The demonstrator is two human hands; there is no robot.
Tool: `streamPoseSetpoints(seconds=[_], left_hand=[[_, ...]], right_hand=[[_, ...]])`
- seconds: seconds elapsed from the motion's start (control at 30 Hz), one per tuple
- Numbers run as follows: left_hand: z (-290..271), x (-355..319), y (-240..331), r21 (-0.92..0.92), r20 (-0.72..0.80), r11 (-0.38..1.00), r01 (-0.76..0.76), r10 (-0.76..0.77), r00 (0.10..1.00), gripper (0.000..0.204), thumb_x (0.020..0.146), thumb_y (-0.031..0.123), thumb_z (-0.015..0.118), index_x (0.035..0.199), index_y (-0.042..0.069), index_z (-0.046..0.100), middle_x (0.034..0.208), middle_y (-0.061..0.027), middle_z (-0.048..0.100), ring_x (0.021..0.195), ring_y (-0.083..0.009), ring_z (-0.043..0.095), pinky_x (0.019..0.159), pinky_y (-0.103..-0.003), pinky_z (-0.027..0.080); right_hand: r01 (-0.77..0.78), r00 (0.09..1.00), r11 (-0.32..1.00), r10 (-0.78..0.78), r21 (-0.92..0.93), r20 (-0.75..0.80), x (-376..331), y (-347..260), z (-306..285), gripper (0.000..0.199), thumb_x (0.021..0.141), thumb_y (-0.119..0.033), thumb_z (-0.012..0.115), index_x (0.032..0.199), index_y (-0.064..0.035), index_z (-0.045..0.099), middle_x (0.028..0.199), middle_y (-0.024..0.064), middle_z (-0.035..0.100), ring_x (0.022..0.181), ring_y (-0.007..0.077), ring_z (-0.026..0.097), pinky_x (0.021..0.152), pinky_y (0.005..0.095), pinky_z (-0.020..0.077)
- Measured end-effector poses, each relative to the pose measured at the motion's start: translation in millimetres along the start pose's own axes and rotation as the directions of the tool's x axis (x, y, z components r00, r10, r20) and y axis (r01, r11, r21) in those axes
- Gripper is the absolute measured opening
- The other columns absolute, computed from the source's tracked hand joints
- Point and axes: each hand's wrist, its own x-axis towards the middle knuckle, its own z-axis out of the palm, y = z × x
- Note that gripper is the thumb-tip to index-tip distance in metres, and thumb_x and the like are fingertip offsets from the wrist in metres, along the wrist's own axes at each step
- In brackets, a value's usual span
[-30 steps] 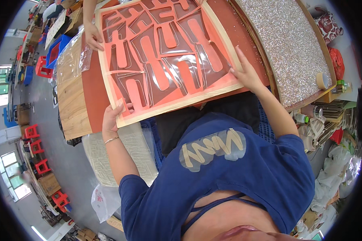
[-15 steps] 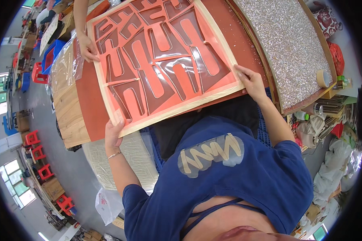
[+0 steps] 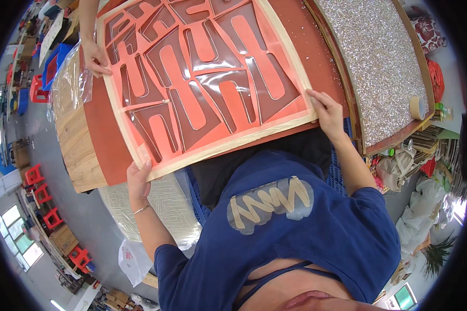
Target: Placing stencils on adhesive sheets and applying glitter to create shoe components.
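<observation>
A large coral sheet with glossy clear-plastic cut shapes (image 3: 270, 103) and a cream border lies over a red-brown board (image 3: 106, 150). My left hand (image 3: 138, 180) grips its near left corner, thumb on top. On the right border, close to the near right corner, my right hand (image 3: 328, 115) pinches the edge, its fingers partly hidden. Another person's hand (image 3: 94, 59) reaches in from the far left and holds the left border. The sheet's far edge runs out of view.
To the right stands a tray of silvery glitter (image 3: 376, 67) with a tape roll (image 3: 417, 104) at its near right corner. Wood-grain board (image 3: 78, 150) juts out at the left. A plastic-covered cream stack (image 3: 148, 207) is below my left hand. Red stools (image 3: 52, 217) stand farther left.
The sheet and all three hands have shifted slightly left in the picture, and the whole view has shifted a little as well. Each hand keeps its hold on the border.
</observation>
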Motion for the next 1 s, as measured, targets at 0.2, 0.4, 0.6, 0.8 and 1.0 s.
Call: streamPoseSetpoints(seconds=[0.2,0.4,0.6,0.8,1.0], left_hand=[[1.3,-2.0,-6.6,-0.003,-0.021,1.0,-0.029,0.029,0.999,0.027,0.088,0.012,0.062,0.109,-0.004,0.056,0.093,-0.0097,0.065,0.068,-0.0159,0.065,0.05,-0.028,0.055],[2.3,-1.8,-7.5,-0.017,-0.062,1.0,-0.017,0.016,0.998,0.025,0.088,0.011,0.061,0.107,-0.006,0.057,0.092,-0.0118,0.066,0.066,-0.0158,0.065,0.047,-0.025,0.055],[-0.2,1.7,-5.7,0.041,-0.061,0.999,0.01,-0.008,0.998,0.023,0.088,0.011,0.061,0.104,-0.006,0.058,0.087,-0.0124,0.066,0.061,-0.0157,0.064,0.045,-0.023,0.054],[6.0,-4.5,3.2,0.154,-0.133,0.984,0.086,-0.065,0.989,0.024,0.089,0.018,0.061,0.098,-0.004,0.06,0.073,-0.0092,0.065,0.046,-0.0123,0.059,0.039,-0.021,0.049],[-1.0,-3.9,-3.8,0.247,-0.121,0.966,0.081,-0.052,0.991,0.026,0.089,0.025,0.063,0.095,-0.001,0.061,0.064,-0.0046,0.061,0.042,-0.0098,0.055,0.035,-0.02,0.043]], right_hand=[[0.06,0.998,0.998,-0.059,-0.025,0.028,0.6,4.4,-0.6,0.023,0.094,-0.006,0.049,0.111,0.0004,0.063,0.075,0.0017,0.052,0.047,0.0053,0.048,0.039,0.0201,0.039],[0.044,0.998,0.996,-0.041,-0.071,0.052,3.5,0.0,0.0,0.023,0.093,-0.003,0.049,0.111,0.0005,0.063,0.074,0.0029,0.051,0.047,0.0064,0.049,0.039,0.0211,0.0392],[0.056,0.995,0.993,-0.047,-0.108,0.084,5.8,-4.7,0.2,0.024,0.092,-0.002,0.049,0.111,0.0006,0.064,0.074,0.0037,0.052,0.046,0.007,0.049,0.038,0.022,0.0398],[0.013,0.997,0.996,-0.006,-0.091,0.079,5.6,-2.1,1.4,0.027,0.09,0.001,0.048,0.112,0.0021,0.063,0.075,0.0022,0.051,0.046,0.006,0.049,0.038,0.0203,0.0401],[-0.004,0.999,0.998,0.006,-0.062,0.04,4.2,-0.3,4.4,0.029,0.088,0.002,0.047,0.112,0.0031,0.062,0.076,0.0014,0.051,0.048,0.0052,0.049,0.039,0.0195,0.0409]])
